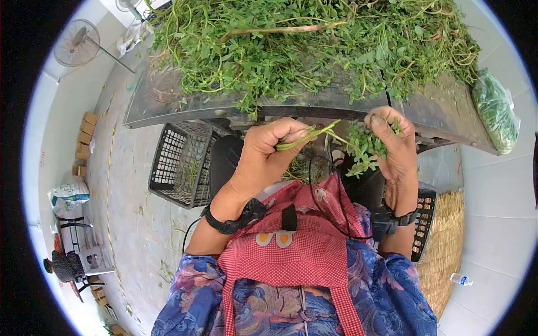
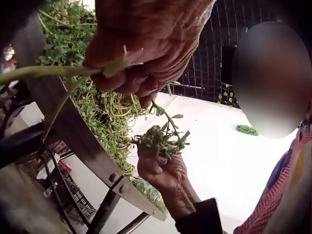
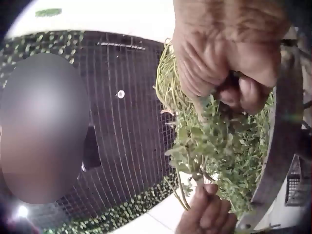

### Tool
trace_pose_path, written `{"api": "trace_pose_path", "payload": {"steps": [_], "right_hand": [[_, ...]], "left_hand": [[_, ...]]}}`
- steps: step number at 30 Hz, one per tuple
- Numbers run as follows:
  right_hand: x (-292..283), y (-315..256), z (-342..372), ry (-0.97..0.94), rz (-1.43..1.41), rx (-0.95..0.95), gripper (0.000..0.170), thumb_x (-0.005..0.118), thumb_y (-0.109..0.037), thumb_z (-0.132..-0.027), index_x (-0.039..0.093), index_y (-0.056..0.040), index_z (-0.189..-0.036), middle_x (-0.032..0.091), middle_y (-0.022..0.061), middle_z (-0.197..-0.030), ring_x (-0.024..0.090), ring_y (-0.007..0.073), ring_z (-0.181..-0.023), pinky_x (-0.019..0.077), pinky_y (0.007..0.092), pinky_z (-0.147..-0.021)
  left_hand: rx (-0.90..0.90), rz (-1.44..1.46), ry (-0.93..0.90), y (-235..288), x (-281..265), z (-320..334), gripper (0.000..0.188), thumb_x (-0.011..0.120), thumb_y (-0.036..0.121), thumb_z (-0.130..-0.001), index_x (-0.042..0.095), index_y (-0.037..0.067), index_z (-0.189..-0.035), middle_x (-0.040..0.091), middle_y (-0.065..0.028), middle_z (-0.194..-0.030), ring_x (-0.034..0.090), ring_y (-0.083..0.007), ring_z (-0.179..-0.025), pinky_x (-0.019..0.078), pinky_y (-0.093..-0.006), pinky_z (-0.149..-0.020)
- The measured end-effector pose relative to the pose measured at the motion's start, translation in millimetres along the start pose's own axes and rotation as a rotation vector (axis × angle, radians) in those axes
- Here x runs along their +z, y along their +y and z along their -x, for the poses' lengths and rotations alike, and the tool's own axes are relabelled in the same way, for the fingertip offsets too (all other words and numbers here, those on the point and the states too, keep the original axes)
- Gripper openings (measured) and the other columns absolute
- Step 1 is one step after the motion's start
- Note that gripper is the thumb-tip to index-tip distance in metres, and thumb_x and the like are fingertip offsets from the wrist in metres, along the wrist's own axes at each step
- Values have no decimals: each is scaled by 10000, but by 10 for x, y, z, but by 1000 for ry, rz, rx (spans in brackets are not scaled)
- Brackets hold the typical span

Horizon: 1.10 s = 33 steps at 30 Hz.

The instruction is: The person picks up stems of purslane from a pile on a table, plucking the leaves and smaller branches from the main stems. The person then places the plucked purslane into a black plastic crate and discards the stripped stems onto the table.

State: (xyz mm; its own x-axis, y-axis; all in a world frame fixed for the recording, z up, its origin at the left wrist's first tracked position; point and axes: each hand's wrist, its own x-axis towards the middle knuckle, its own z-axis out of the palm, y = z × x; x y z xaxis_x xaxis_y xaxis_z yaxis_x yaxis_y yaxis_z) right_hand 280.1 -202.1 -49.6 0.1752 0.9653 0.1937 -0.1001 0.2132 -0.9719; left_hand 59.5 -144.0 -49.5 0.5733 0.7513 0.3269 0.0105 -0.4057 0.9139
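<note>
My left hand (image 1: 272,148) pinches a few long green stems (image 1: 305,138) between thumb and fingers; their cut-looking ends stick out toward the right. To its right, my right hand (image 1: 393,143) grips a small bunch of leafy sprigs (image 1: 364,148) in curled fingers, leaves hanging out on the left. In the left wrist view a thin leafy stem (image 2: 168,117) runs between the two hands. Both hands are held in front of the table's near edge, above the lap. A large heap of leafy green stems (image 1: 314,56) covers the table (image 1: 168,115) just beyond.
Below the table at left stands a black plastic crate (image 1: 168,157) with some stems inside; another crate (image 1: 423,224) is at right beside a straw mat (image 1: 448,235). A plastic bag of greens (image 1: 496,112) lies on the table's right end. A fan (image 1: 78,42) stands at far left.
</note>
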Motion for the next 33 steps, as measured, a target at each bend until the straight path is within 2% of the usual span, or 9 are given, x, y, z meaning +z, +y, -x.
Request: {"api": "trace_pose_path", "payload": {"steps": [1,3,6,13,14,21,23,32,33], "right_hand": [[-27,1,0,-22,-261,103,141,656,-128,-821,630,-2,-879,620,21,-816,551,96,-729,448,240,-668],[-25,39,-17,-67,-108,100,165,650,-161,-837,626,-3,-878,622,37,-844,557,103,-770,444,241,-713],[104,83,-24,-163,-281,247,219,661,-213,-834,628,-1,-876,620,30,-862,548,96,-792,437,234,-739],[185,137,7,-99,-78,163,159,666,-161,-818,618,-13,-851,596,3,-815,534,72,-720,449,218,-668],[162,150,0,-19,-312,149,153,659,-159,-824,602,-24,-867,582,-1,-800,534,76,-660,452,216,-641],[100,387,22,-201,-509,294,188,684,-129,-801,602,-8,-920,597,18,-829,548,82,-700,459,221,-621],[165,377,61,-114,-540,338,205,698,-101,-783,606,5,-933,603,29,-836,554,91,-699,461,223,-625],[190,287,88,-314,-702,427,230,686,-114,-794,601,13,-966,619,70,-862,599,136,-773,498,263,-712],[262,222,153,-145,-645,447,220,685,-119,-794,601,8,-953,621,71,-855,601,139,-768,501,262,-708]], "left_hand": [[43,-5,19,-26,18,-9,88,587,-34,-828,612,-11,-909,543,23,-722,436,-26,-659,361,-179,-587],[85,-9,36,-58,43,-7,86,588,-22,-834,625,-2,-909,562,32,-722,440,-22,-643,354,-175,-568],[81,9,28,-55,62,-7,90,593,-25,-829,625,-2,-910,538,35,-693,429,-23,-637,352,-176,-565],[32,-93,4,-13,60,3,104,596,-36,-806,616,-7,-904,512,18,-686,430,-34,-636,366,-188,-571],[19,-88,48,-13,66,4,56,608,1,-835,631,1,-887,486,49,-662,413,-21,-620,347,-178,-558],[38,-2,98,-91,130,-14,62,594,8,-851,632,6,-899,489,53,-684,407,-17,-640,346,-171,-581],[2,-20,68,-52,129,-17,73,593,-13,-833,588,-22,-905,504,-13,-686,423,-18,-676,384,-177,-588],[50,-118,37,-134,148,-13,157,603,-34,-763,588,-14,-918,560,-103,-683,497,-74,-611,413,-217,-569],[49,-118,37,-137,152,-11,157,603,-34,-763,588,-14,-918,560,-103,-683,497,-74,-611,413,-217,-569]]}}
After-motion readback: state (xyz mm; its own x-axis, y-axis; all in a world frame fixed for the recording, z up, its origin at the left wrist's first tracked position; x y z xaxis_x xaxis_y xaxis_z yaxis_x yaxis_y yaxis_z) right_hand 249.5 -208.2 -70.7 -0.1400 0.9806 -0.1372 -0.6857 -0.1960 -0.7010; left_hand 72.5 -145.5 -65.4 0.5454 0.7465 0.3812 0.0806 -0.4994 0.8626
